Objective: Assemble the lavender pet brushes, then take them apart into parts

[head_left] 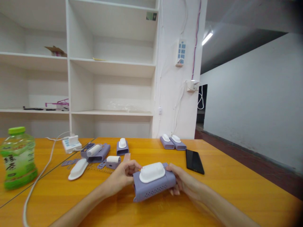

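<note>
A light-purple plastic case [155,186] with a row of small holes in its side is held tilted above the front of the table. On top of it sits a white oval piece [152,172] with a bumpy, bristle-like upper face. My right hand [181,180] grips the right end, thumb on top and fingers beneath. At the left end, my left hand [126,174] is closed with its fingertips against the case. A tiny yellowish spot shows by those fingertips, too small to name. Behind the left hand, a purple part with a white roller [113,159] lies on the table.
Left of my hands are a loose white oval piece [78,169], purple parts [100,154] and small orange bits [104,170]. Farther back stand similar purple cases [122,148]. A phone [194,161] lies right. Far left are a green-capped bottle [19,160], power strip [71,145] and cable [44,170].
</note>
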Motion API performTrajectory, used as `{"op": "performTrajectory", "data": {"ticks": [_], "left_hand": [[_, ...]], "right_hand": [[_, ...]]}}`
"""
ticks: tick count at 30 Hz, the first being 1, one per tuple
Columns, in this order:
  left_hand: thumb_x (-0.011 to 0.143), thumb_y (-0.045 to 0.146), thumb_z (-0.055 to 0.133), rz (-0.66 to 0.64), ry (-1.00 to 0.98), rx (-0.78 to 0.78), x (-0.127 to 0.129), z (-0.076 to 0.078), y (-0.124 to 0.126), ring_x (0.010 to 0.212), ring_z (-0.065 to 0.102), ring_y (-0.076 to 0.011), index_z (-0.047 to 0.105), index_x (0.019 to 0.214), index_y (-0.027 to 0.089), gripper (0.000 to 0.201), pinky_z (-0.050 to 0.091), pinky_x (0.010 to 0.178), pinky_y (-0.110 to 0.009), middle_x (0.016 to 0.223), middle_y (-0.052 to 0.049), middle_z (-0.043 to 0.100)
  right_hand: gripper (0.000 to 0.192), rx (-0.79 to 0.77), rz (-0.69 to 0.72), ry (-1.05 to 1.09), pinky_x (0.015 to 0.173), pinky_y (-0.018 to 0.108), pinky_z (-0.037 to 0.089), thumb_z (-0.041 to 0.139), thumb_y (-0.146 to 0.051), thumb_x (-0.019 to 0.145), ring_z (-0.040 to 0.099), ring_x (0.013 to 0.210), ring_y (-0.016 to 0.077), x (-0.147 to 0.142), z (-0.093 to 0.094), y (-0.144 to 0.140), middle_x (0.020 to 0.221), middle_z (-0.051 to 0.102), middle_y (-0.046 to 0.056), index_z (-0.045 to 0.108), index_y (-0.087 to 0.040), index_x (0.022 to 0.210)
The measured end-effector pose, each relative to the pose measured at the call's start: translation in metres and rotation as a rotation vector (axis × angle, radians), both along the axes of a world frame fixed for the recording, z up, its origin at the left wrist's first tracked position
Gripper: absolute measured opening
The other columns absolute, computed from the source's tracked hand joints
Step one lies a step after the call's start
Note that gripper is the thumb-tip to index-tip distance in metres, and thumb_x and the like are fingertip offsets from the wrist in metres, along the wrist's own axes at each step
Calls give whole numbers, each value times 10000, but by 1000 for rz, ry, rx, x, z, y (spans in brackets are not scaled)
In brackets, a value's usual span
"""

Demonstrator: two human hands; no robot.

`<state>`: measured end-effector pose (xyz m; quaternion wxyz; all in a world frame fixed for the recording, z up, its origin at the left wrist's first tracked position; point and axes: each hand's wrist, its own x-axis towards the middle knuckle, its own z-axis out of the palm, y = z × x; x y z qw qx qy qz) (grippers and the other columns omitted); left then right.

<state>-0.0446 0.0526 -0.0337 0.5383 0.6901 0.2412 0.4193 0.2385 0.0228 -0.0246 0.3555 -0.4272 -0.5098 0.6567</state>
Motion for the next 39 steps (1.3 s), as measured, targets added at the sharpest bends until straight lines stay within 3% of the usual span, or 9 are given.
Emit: {"op": "performTrajectory", "data": {"ticks": [4,9,16,20,24,29,34,39], "left_hand": [[659,126,845,-37,35,-57,-4,8,-2,646,693,-163,689,853,142,250,517,611,-244,774,-34,769],[680,138,815,-10,26,-49,-2,13,-6,610,670,-144,646,806,150,211,494,578,-231,759,-27,752],[719,100,752,83,-39,54,4,8,-8,654,620,-123,557,736,185,213,430,593,-202,718,13,673],[732,94,736,126,-39,98,-4,16,-3,684,592,-121,568,737,185,191,418,607,-195,740,22,640],[734,132,762,140,-39,120,-13,24,3,679,564,-116,567,725,184,202,421,627,-196,736,34,610],[717,155,781,127,-24,113,-12,16,5,704,581,-136,574,705,174,209,438,637,-211,759,14,614],[739,149,758,182,-35,116,-12,8,10,639,533,-103,530,710,190,233,401,580,-184,725,45,541],[792,261,733,226,-45,93,-13,3,18,539,451,-82,476,751,210,265,330,498,-172,671,73,468]], "right_hand": [[483,-20,60,52,419,150,497,427,-503,966,720,574,157,4,7,0,789,737,90,623,-102,1151],[420,3,-18,120,568,258,633,496,-452,968,682,571,142,4,3,2,778,708,40,636,-114,1174],[494,108,-57,-67,469,234,599,515,-552,954,659,445,145,-1,4,-5,644,648,20,680,-89,1001],[445,110,-130,-77,461,235,588,511,-526,959,663,458,151,4,8,-5,654,676,34,659,-107,949],[511,42,-86,-30,534,271,605,407,-590,977,678,483,163,6,2,1,645,676,35,624,-135,896],[570,-22,-34,-41,528,270,593,343,-610,985,688,492,181,4,-6,7,605,673,49,619,-136,831],[554,-36,-70,-58,424,185,516,350,-586,989,663,448,146,15,-4,18,572,640,28,606,-144,776],[529,-46,-94,-74,384,160,492,351,-590,982,659,431,132,19,-4,21,575,620,9,589,-154,800]]}}
